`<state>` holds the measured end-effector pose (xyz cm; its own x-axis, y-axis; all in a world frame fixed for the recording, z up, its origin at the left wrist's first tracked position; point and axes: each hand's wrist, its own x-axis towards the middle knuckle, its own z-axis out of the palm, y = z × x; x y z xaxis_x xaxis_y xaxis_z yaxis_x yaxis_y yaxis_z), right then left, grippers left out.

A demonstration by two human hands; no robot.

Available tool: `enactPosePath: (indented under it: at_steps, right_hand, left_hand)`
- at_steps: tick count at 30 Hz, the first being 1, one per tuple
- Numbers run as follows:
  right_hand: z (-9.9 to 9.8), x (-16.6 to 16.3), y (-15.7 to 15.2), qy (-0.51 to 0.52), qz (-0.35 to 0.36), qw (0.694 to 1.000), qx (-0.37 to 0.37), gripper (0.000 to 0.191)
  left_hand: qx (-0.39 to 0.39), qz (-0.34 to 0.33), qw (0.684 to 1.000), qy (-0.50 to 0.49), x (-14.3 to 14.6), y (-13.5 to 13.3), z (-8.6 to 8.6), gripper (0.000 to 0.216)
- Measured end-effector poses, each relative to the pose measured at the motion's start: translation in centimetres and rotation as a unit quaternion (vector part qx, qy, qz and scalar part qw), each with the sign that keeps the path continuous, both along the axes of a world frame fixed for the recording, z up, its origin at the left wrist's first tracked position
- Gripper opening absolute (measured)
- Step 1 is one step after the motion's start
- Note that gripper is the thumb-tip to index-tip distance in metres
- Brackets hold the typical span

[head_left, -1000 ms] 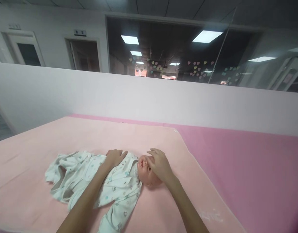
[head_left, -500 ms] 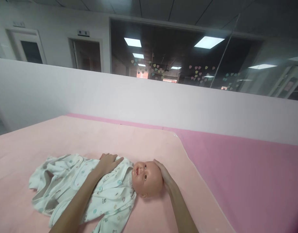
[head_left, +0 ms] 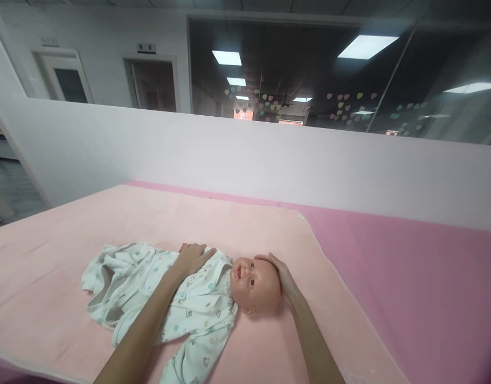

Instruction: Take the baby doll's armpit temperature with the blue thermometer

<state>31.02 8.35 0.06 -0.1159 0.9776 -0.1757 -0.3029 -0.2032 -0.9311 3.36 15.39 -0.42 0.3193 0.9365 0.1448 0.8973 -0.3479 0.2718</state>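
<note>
A baby doll point(head_left: 257, 285) lies on its back, its head toward the right. It is dressed in a white, patterned baby outfit point(head_left: 205, 309) whose lower part spreads loosely to the left. My left hand point(head_left: 194, 260) rests flat on the doll's chest, fingers stretched out over the cloth. Beside that hand a small doll hand shows at the far edge of the outfit. Against the crown of the doll's head lies my right hand point(head_left: 280, 274), its fingers extended and curved along the far side. Part of its palm is hidden behind the head.
A peach sheet point(head_left: 149, 213) lies under the doll, over a pink surface point(head_left: 409, 277) that shows at the right and back. Behind stands a white low wall point(head_left: 269, 160). Above it is a glass window point(head_left: 293, 74) with heart stickers.
The view has shifted, so the doll and both hands appear slightly higher and further right. Both hands keep their places on the chest and head.
</note>
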Motion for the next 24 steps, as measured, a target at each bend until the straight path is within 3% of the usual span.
enactPosePath:
  at_steps: [2,7,17,22,24]
  right_hand:
    - [0.1,0.1,0.2,-0.023,-0.039,0.999,0.031,0.041]
    - [-0.2,-0.2,0.5,-0.040,-0.007,0.997,0.064,0.044]
    - [-0.6,0.3,0.9,-0.033,-0.171,0.971,0.163,0.028]
    - [-1.0,0.0,0.8,-0.048,-0.109,0.986,0.114,0.025]
    - [-1.1,0.1,0.9,-0.041,-0.119,0.986,0.107,0.025]
  left_hand:
    - [0.005,-0.006,1.000,-0.006,0.0,-0.1,0.0,0.050]
    - [0.012,-0.006,1.000,-0.008,0.0,-0.2,0.0,0.052]
    - [-0.014,0.001,1.000,0.012,0.0,-0.1,0.2,0.052]
    - [-0.018,0.005,1.000,0.010,-0.1,0.0,0.1,0.053]
    - [-0.018,-0.001,1.000,0.012,-0.1,0.0,0.1,0.050]
